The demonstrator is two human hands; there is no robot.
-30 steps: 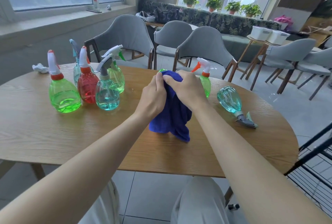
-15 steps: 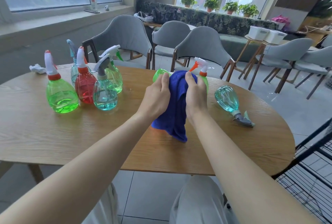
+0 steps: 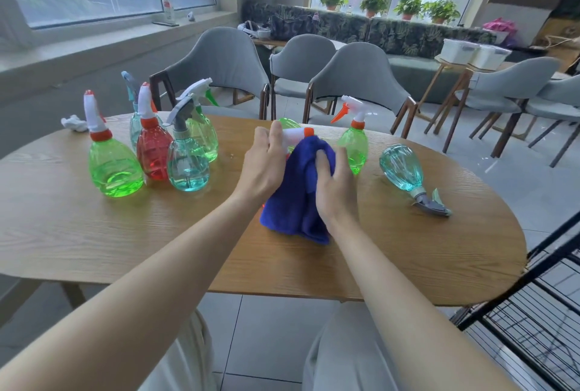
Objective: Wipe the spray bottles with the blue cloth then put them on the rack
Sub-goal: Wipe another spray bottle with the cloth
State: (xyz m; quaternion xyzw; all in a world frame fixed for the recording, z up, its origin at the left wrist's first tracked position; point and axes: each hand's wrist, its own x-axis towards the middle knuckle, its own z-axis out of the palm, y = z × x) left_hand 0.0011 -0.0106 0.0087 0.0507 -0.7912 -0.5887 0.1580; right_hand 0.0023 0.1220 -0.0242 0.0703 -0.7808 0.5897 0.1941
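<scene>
Now, wooden bench [image 3: 94, 233] is flanked by grey chairs [image 3: 226, 58]; green spray bottle [image 3: 292, 130] is gripped by left hand [image 3: 263, 168], blue cloth [image 3: 298, 202] by right hand [image 3: 337, 190]. Sprayer head, covered earlier, is exposed.

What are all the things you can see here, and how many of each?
Bottle cluster: five; two green, two teal, one red; table's left.
Lone bottle: one, green, upright right of the cloth.
Lying bottle: one, teal, table's right side.
Held bottle: one, green, white-orange head, partly under the cloth.
Blue cloth: one, blue, draped over held bottle.
White wad: one, white, table's far left.
Table: one, wooden, centre.
Rack: one, black wire, lower right.
Chairs: at least five, grey, beyond table.
Potted plants: four, green, far windowsill.
White bins: two, white, side table.
Left grip: one, holds held bottle's head.
Right grip: one, grips blue cloth.
</scene>
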